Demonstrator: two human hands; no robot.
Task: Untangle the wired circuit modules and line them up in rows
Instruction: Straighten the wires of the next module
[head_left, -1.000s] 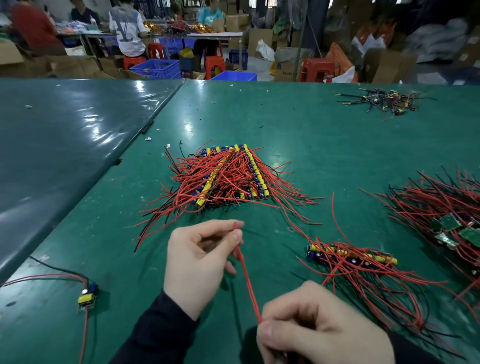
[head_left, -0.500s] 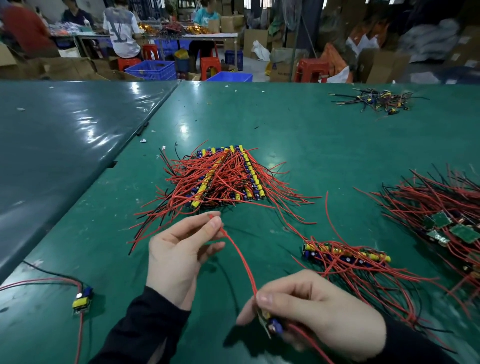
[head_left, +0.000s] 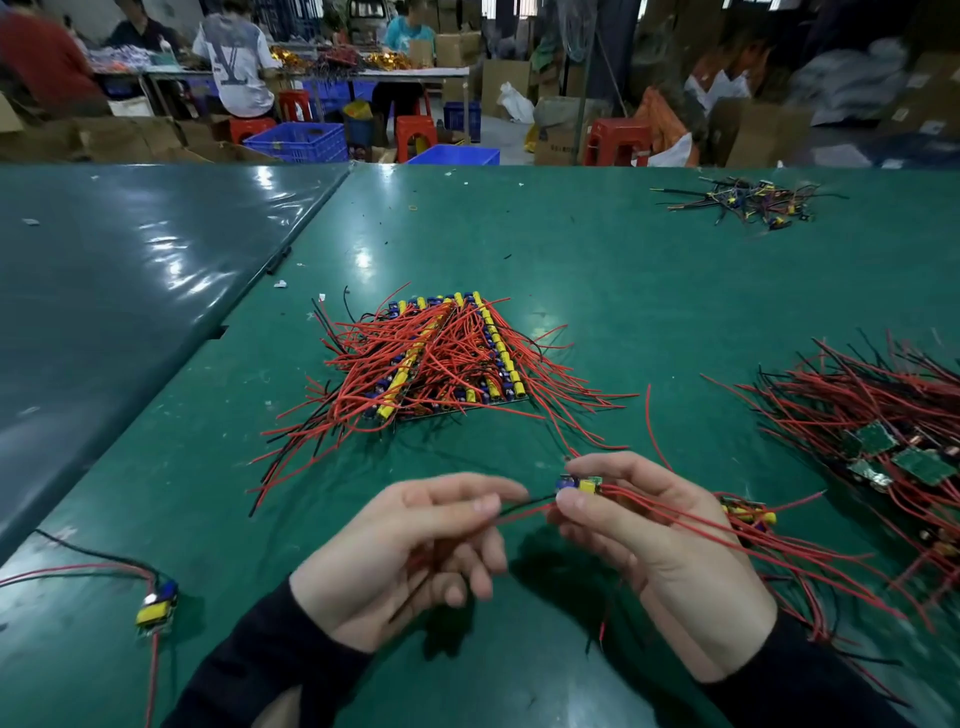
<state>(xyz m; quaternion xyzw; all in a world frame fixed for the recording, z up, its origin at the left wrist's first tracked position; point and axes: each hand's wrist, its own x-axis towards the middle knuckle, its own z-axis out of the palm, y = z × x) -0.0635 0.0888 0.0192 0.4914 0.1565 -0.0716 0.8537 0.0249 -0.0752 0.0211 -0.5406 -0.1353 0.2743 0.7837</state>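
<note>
Green matting covers the tabletop (head_left: 597, 249), with a busy workshop of stools and cartons beyond its far edge. Above the near middle, the right hand (head_left: 654, 561) pinches a small circuit module (head_left: 579, 484) between thumb and forefinger. Its red and black leads (head_left: 519, 506) run out toward nine o'clock, where the left hand (head_left: 410, 551) nips them between thumb and forefinger tip, other fingers loosely curled. So the module's long axis lies roughly nine-to-three across the body, taut between both hands. More red wires trail from the right hand toward four o'clock. The finished rows (head_left: 447, 358) sit at eleven o'clock from the module, well apart; the untidy heap (head_left: 878, 431) lies at two o'clock. A short row (head_left: 748, 512) peeks out just behind the right hand, likely the nearer place to set it.
</note>
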